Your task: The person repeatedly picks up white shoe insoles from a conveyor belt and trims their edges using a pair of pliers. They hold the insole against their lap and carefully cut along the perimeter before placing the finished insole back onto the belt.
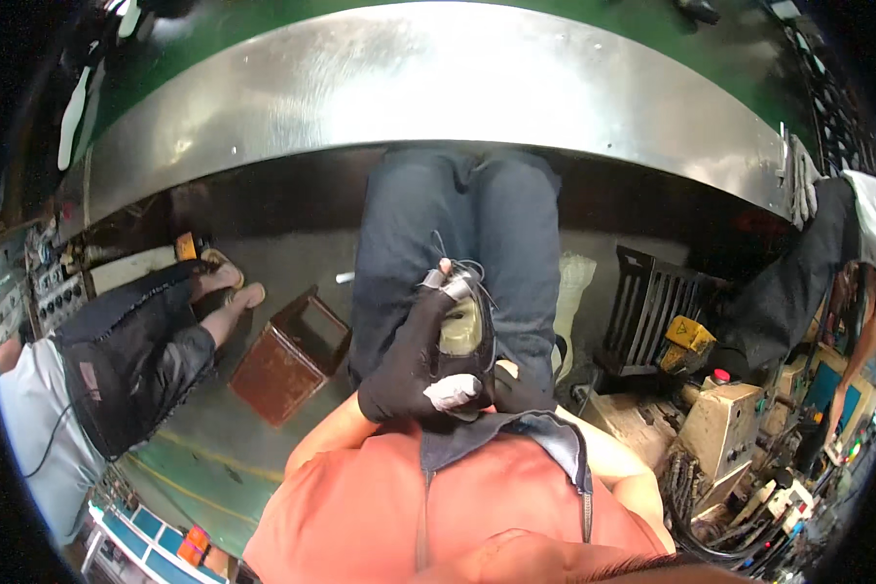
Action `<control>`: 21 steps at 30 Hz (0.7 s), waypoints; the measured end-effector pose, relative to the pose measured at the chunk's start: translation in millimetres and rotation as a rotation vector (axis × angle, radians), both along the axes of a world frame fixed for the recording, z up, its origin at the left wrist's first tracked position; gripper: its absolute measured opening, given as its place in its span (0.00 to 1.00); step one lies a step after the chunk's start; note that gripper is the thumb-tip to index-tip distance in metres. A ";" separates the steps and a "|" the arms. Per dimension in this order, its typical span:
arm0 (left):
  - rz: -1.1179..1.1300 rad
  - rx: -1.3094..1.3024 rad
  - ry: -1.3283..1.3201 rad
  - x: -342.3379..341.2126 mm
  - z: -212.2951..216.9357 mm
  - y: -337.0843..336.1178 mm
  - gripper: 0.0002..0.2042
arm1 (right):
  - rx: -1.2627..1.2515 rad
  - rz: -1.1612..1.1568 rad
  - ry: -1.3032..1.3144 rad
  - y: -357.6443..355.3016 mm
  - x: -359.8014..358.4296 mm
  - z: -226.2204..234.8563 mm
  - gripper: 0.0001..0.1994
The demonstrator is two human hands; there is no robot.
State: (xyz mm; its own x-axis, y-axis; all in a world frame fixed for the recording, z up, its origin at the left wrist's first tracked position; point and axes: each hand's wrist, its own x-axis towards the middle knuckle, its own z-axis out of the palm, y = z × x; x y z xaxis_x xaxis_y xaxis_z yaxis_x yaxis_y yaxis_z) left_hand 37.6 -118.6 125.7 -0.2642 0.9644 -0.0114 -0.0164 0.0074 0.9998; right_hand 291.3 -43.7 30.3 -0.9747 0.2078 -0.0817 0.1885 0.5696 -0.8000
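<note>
A dark shoe [487,326] with loose laces lies along my lap, toe end away from me. A yellowish-green form [460,329] shows in its opening. My left hand [406,343], in a black glove, is closed along the shoe's left side, with grey tape round its fingertips near the laces. My right hand [522,389], also black-gloved, is closed at the shoe's near end on the right, its fingers partly hidden. A white wrapped tip [453,391] lies between the hands; I cannot tell whether it is a taped thumb.
A metal conveyor edge [263,117] curves ahead of my knees, beside a green belt [214,58]. A brown stool [280,365] stands on the floor at left, near a seated person [136,341]. At right are a black slatted crate [647,307], a control box with red button [720,419] and another person's leg [788,287].
</note>
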 end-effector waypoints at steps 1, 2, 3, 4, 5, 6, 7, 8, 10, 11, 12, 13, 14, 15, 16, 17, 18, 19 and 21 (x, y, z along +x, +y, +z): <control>-0.007 -0.002 0.049 0.7 3.3 -1.2 0.46 | 0.048 0.008 0.017 0.7 0.1 8.0 0.15; -0.015 -0.004 0.096 2.1 4.3 -2.2 0.45 | 0.094 0.016 0.034 1.8 -1.0 14.5 0.15; -0.018 0.000 0.103 1.3 7.4 0.1 0.44 | 0.082 0.013 0.181 10.1 -14.0 12.5 0.14; -0.023 0.004 0.110 0.3 9.4 2.6 0.43 | 0.099 0.015 0.155 14.4 -15.2 18.7 0.14; -0.029 0.007 0.116 -0.4 9.5 4.0 0.43 | 0.106 0.016 0.119 14.5 -12.2 26.2 0.14; -0.013 0.061 0.084 -4.7 7.0 7.1 0.41 | 0.122 0.018 0.090 19.3 -13.7 34.0 0.13; 0.001 0.112 0.053 -6.2 -0.5 6.9 0.40 | 0.153 0.021 0.028 15.5 -7.0 23.0 0.14; 0.012 0.163 0.021 -7.4 -13.3 8.1 0.39 | 0.182 0.021 -0.036 14.5 -1.5 11.8 0.14; 0.068 0.174 -0.122 -8.3 -69.0 22.0 0.40 | 0.160 0.010 -0.005 20.4 -19.5 16.9 0.14; 0.086 0.164 -0.261 -9.1 -102.8 28.0 0.42 | 0.122 -0.044 0.034 26.4 -47.4 40.5 0.12; 0.096 0.090 -0.404 -17.2 -116.9 31.6 0.44 | 0.083 -0.110 0.072 36.5 -68.5 60.4 0.11; 0.115 -0.072 -0.521 -33.9 -99.9 35.4 0.41 | 0.097 -0.098 -0.082 48.7 -77.9 73.2 0.12; 0.131 -0.254 -0.646 -43.0 -79.4 36.6 0.39 | 0.096 -0.089 -0.251 55.5 -81.1 89.2 0.14; 0.094 -0.283 -0.777 -44.6 -73.2 37.1 0.36 | -0.186 -0.181 -0.227 63.7 -91.9 116.8 0.14; 0.054 -0.286 -0.891 -52.9 -69.7 44.2 0.33 | -0.443 -0.270 -0.179 77.2 -108.0 138.4 0.16; 0.177 -0.195 -0.472 -51.1 -81.1 52.4 0.29 | -0.676 -0.358 -0.323 87.2 -119.7 145.0 0.16; 0.340 -0.186 -0.031 -48.9 -94.1 63.7 0.25 | -0.793 -0.497 -0.426 94.4 -130.7 145.2 0.18; 0.443 -0.185 0.237 -32.6 -95.5 73.0 0.23 | -0.703 -0.499 -0.422 105.6 -134.6 121.9 0.19; 0.452 -0.301 0.447 -11.1 -86.7 80.9 0.21 | -0.692 -0.513 -0.423 125.2 -129.0 74.0 0.20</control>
State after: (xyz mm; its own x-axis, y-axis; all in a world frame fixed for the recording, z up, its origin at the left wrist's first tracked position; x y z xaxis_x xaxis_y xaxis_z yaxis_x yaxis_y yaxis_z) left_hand 26.5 -37.7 39.0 -0.6799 0.7310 -0.0580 0.3287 0.3745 0.8670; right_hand 162.3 81.5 104.3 -0.6400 0.3745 -0.6709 0.6341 -0.2357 -0.7365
